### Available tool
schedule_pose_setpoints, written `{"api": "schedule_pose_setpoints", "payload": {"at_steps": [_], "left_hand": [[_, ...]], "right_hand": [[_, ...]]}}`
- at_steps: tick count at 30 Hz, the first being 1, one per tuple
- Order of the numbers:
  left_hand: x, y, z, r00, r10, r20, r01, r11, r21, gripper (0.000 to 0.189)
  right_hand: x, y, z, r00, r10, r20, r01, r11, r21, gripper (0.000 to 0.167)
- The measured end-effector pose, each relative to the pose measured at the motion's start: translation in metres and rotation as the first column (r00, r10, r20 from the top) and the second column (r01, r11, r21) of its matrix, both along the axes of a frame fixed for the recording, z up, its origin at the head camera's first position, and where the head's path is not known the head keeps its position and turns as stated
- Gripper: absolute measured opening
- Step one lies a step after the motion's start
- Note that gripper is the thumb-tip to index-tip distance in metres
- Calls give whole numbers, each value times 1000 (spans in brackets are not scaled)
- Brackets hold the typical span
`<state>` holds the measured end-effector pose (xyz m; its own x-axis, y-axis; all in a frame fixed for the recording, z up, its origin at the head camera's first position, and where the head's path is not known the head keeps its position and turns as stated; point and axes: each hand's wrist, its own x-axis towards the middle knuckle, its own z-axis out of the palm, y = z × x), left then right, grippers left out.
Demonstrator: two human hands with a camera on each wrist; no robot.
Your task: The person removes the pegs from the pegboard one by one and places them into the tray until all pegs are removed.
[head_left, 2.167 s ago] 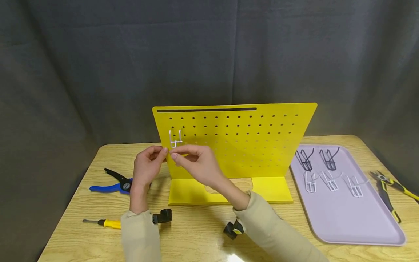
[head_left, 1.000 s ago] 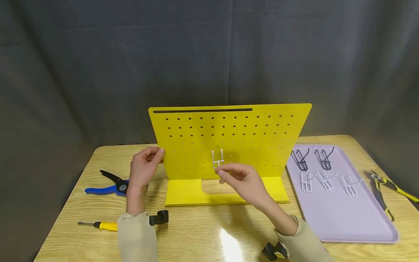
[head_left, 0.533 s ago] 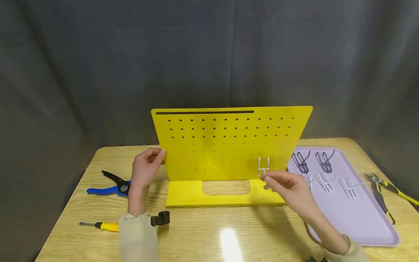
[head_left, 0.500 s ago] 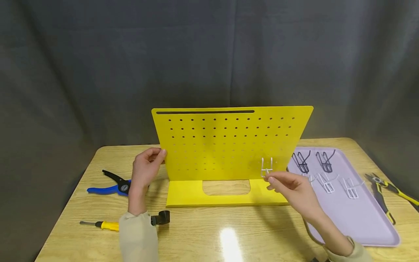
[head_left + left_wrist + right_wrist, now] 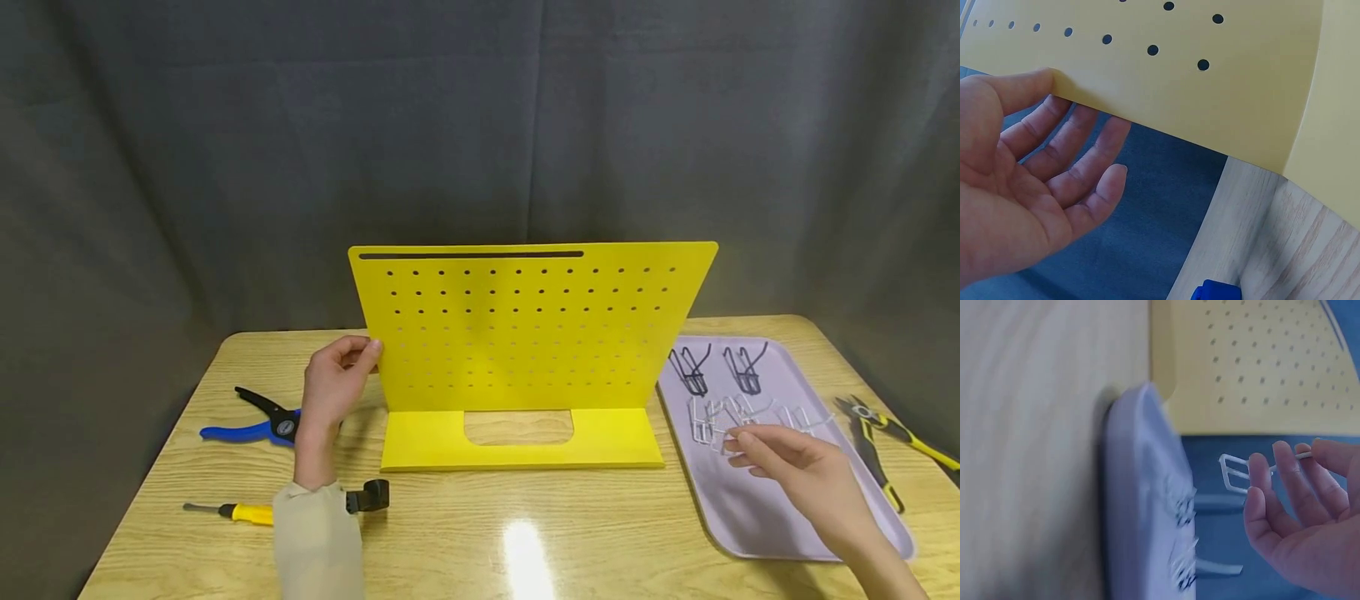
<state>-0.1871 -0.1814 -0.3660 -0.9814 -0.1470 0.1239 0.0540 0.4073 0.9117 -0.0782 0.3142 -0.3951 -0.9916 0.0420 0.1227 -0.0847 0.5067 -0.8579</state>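
Observation:
My left hand pinches the left edge of the yellow pegboard, which stands upright on its base. In the left wrist view, the thumb lies on the front face and the fingers are behind the edge. My right hand is over the lilac tray. In the right wrist view it pinches a white wire pegboard hook by its prong, the frame pointing away from the palm. Several white hooks lie on the tray, partly behind the hand, with two black hooks beyond them.
Blue-handled pliers and a yellow screwdriver lie on the wooden table, left of the board. Yellow-and-black pliers lie right of the tray, partly over its edge. A dark curtain hangs behind.
My right hand has carried the white hook from the pegboard's left side across its front and rightward over the tray. The left hand stays at the board's left edge.

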Motion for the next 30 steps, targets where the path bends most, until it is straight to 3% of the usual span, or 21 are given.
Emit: {"api": "schedule_pose_setpoints", "payload": {"at_steps": [8,18,30], "left_hand": [[0,2,-1,1000,-12,-5,12,1000,7,31],[1,2,1,1000,-12,-4,12,1000,14,31],[-1,5,-1,1000,-24,-6,24,999,30,32]], "right_hand": [[10,32,-16,997,-12,70,7,997,72,26],[11,44,-26,991,68,111,-65,997,-32,21],[9,58,-33,988,126,94,-122,991,-56,26]]}}
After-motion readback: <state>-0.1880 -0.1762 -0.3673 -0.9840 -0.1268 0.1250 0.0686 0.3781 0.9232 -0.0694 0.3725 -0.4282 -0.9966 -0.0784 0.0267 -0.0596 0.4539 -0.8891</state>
